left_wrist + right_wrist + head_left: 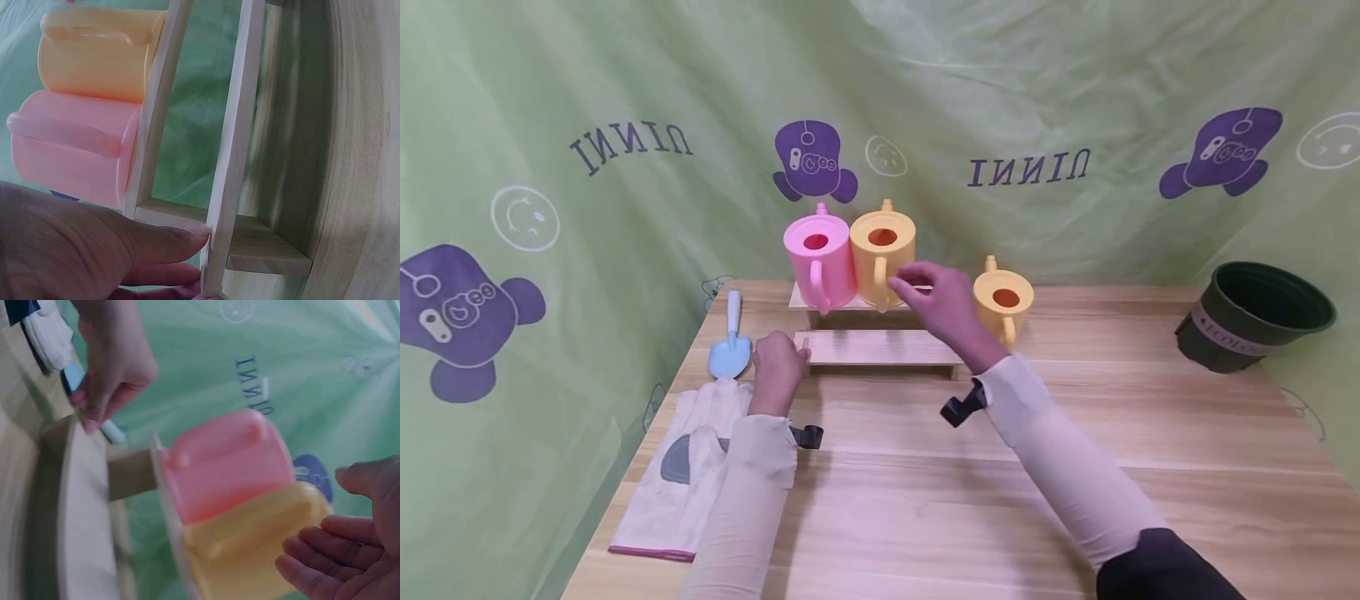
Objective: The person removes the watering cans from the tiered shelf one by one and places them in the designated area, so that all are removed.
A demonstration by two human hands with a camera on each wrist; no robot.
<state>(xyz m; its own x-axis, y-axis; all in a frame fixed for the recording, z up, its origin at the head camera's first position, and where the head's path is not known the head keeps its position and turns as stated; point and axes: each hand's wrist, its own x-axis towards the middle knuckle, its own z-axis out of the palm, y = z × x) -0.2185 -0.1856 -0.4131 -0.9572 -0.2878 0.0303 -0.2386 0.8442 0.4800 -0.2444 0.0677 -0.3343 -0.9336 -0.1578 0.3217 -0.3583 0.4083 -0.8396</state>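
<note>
A two-step wooden stand [880, 348] has a pink watering can [842, 271] and a yellow watering can [862, 271] side by side on its upper step. My left hand [777, 371] pinches the left end of the lower step; in the left wrist view the thumb [169, 242] lies on the board's upper face, fingers curled beneath. Beside the yellow can's handle is my right hand [951, 308], its fingers loosely extended and nothing in its grasp, as the right wrist view shows. A second yellow watering can [992, 315] stands right of the stand, partly behind the right hand.
At the left lie a light-blue toy shovel [730, 357] and pale work gloves [655, 521], partly under my left forearm. A dark green plant pot [1213, 342] sits at the table's right. Green printed cloth [925, 75] hangs behind the wooden table [1150, 408].
</note>
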